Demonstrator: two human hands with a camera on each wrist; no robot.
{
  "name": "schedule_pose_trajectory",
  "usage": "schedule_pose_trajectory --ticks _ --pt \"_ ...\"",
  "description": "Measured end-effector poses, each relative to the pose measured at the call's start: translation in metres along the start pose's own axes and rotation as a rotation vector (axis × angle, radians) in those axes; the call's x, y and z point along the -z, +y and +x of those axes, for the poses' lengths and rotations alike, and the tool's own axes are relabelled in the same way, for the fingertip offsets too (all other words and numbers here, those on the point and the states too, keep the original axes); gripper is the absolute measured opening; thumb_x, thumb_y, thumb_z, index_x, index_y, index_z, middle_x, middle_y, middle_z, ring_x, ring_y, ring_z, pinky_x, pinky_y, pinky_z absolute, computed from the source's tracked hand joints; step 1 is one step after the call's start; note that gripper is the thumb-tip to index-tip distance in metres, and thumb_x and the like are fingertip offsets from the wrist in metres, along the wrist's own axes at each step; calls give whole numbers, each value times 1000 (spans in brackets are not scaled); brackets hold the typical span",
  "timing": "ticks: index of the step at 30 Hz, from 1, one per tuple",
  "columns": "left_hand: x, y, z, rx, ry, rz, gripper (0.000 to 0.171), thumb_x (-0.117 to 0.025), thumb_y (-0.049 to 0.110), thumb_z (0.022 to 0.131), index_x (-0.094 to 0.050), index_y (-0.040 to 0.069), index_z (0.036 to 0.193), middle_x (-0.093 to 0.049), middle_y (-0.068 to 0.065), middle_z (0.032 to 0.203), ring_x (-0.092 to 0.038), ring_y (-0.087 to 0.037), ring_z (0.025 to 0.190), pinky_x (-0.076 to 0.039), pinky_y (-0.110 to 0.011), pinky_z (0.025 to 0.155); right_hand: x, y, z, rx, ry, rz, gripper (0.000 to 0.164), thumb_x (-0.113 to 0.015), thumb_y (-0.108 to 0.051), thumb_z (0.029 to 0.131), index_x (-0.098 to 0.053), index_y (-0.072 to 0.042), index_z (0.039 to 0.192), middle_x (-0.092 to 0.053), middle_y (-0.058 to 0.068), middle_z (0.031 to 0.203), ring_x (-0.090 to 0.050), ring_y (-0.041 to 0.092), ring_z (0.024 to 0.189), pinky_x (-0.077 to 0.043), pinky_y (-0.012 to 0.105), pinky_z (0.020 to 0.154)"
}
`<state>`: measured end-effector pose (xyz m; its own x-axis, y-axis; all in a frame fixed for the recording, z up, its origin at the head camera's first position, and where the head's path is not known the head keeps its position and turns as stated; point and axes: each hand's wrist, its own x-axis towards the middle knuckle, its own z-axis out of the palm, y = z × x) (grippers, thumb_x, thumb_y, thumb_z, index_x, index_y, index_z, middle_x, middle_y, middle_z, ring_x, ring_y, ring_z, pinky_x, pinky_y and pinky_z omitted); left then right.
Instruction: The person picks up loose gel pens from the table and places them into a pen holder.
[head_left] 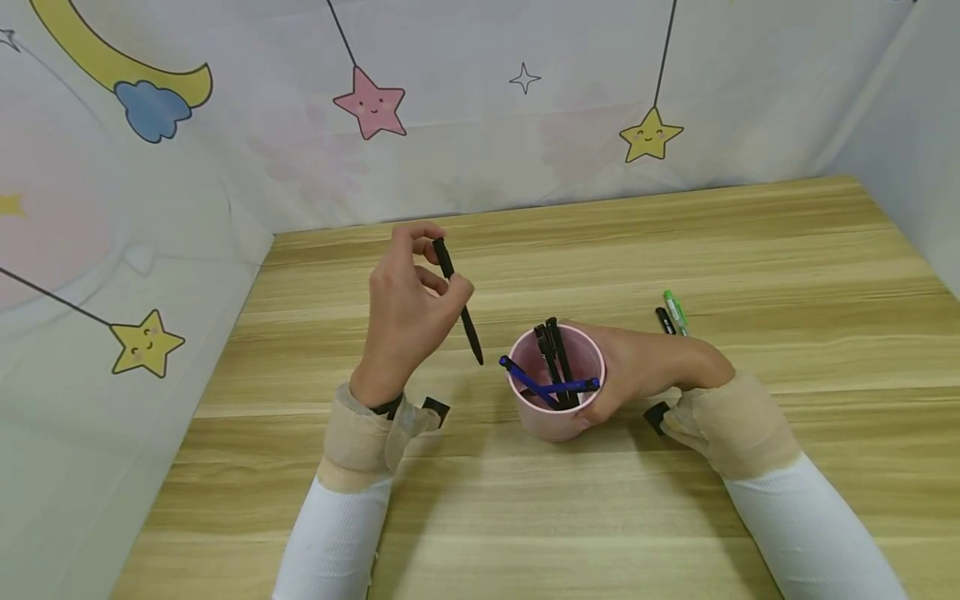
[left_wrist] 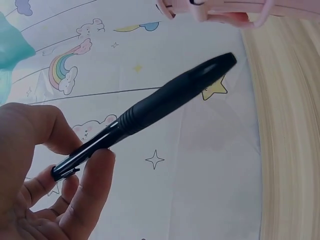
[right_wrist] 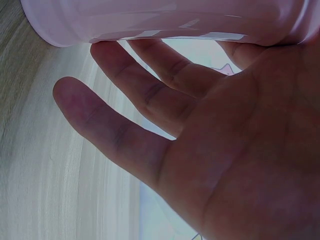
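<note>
My left hand (head_left: 405,312) pinches a black click pen (head_left: 470,333) near its clip end, in the air left of a pink pen cup (head_left: 551,426). The pen's tip points down toward the table in the head view. In the left wrist view the pen's ribbed grip (left_wrist: 165,102) shows clear of the fingers. Around the cup's right side my right hand (head_left: 637,360) holds it upright, thumb at the front. Several black pens (head_left: 558,354) and two blue pens (head_left: 528,379) stand or lean inside. The right wrist view shows fingers against the cup wall (right_wrist: 175,20).
Beyond the right forearm a green-and-white pen (head_left: 676,312) and a black pen (head_left: 664,321) lie on the wooden table (head_left: 570,517), partly hidden by the wrist. A printed cloth (head_left: 465,158) hangs along the table's back and left edges.
</note>
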<state>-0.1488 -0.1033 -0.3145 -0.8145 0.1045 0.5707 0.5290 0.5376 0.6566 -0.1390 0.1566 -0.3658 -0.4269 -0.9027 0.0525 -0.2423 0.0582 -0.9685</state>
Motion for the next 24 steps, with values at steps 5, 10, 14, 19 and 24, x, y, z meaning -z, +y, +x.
schedule_pose_trajectory --ticks 5,10,14,19,24 --pt "2 5 1 -8 32 -29 45 -58 5 70 -47 13 113 -49 -2 88 -55 -4 55 -49 -28 46 -1 -2 0 1 -2 14 80 -81 -8 64 -39 -4 131 -51 11 125 -46 32 112 -37 52 97" --pt "7 24 0 -14 57 -92 44 -56 -3 71 -46 5 113 -49 -11 87 -56 -8 53 -48 -31 44 -1 -5 1 -4 -2 28 80 -81 -6 63 -38 -3 131 -51 12 125 -46 34 112 -36 54 97" --pt "13 41 -1 -7 69 -138 42 -54 -7 72 -45 0 112 -48 -17 86 -57 -14 53 -48 -31 45 -1 -7 1 1 -2 31 80 -80 -5 63 -39 -2 131 -51 13 125 -46 34 112 -36 54 97" --pt "13 45 -1 -2 74 -184 40 -53 -7 73 -45 -1 112 -47 -17 87 -56 -15 53 -48 -28 46 -2 -6 1 3 -2 36 80 -80 -4 63 -39 -2 131 -51 13 125 -46 35 112 -36 54 97" --pt "12 45 -1 0 75 -251 40 -53 -7 73 -44 0 112 -45 -17 87 -57 -15 53 -50 -28 46 0 -4 1 -2 -1 37 81 -81 -6 63 -38 -3 131 -51 12 125 -45 34 112 -36 54 97"
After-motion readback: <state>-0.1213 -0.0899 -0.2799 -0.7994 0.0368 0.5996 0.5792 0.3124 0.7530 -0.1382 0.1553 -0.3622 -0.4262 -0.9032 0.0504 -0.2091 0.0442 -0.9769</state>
